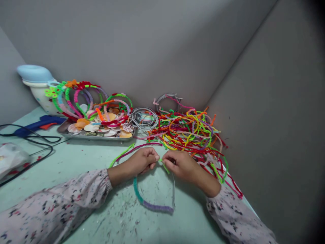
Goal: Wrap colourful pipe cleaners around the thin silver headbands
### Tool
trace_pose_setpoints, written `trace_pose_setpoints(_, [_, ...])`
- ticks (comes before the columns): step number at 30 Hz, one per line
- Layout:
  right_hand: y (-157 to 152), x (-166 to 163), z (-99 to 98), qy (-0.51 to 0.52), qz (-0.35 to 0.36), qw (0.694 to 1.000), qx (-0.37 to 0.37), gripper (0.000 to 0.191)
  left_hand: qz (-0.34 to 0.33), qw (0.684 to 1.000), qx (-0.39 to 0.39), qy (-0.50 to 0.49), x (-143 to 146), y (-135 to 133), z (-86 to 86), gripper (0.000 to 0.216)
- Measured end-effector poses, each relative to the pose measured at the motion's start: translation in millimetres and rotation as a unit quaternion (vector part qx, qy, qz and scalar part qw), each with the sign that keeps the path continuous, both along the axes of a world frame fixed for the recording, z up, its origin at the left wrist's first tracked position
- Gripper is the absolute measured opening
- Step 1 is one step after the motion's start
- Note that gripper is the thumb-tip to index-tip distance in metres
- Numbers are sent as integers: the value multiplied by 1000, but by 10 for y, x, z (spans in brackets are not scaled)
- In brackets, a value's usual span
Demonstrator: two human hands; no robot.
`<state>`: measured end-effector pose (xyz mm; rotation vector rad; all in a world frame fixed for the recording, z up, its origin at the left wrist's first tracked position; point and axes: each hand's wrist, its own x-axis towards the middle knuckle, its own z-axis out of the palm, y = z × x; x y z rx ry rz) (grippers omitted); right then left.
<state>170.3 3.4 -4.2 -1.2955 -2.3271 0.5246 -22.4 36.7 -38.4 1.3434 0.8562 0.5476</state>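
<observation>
My left hand (145,160) and my right hand (179,164) meet over the table, both with fingers pinched. Between their fingertips shows a short stretch of lime green pipe cleaner (166,168), its tail slanting down under my right fingers. A headband loop hangs below them. Its lower left is wrapped in teal pipe cleaner (137,191) and its bottom in purple pipe cleaner (157,206). Up the right side runs bare grey wire (174,189). My fingers hide the top of the loop. Behind my left hand lie a loose green pipe cleaner (119,156) and a dark pink one.
A metal tray (101,137) holds shells and finished headbands. Coiled grey wire (144,120) and a heap of pipe cleaners (188,130) lie to its right. At left are a blue glue gun (38,124) with black cord, a plastic bag (11,157) and a white pot (44,98). Walls stand behind and right.
</observation>
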Motion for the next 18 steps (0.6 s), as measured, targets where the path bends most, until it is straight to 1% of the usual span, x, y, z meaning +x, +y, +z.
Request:
trace_pose_setpoints(2, [3, 18, 35, 9, 0, 999, -35, 12, 0, 1000, -4, -3, -4, 0, 7, 20])
trace_pose_setpoints(4, [5, 28, 38, 8, -3, 999, -39, 11, -2, 1000, -3, -2, -5, 3, 3, 21])
trace_pose_setpoints(7, [-6, 12, 5, -11, -14, 1000, -1, 10, -3, 1000, 5, -2, -2, 8, -21, 21])
trace_pose_setpoints(10, [-38, -31, -20, -54, -36, 997, 41, 8, -5, 1000, 8, 3, 2, 6, -39, 21])
trace_pose_setpoints(13, [-84, -78, -5, -105, -55, 990, 80, 5, -3, 1000, 8, 7, 6, -3, -30, 20])
trace_pose_setpoints(18, [-143, -135, 34, -171, -61, 974, 133, 5, -3, 1000, 8, 4, 12, -8, -2, 19])
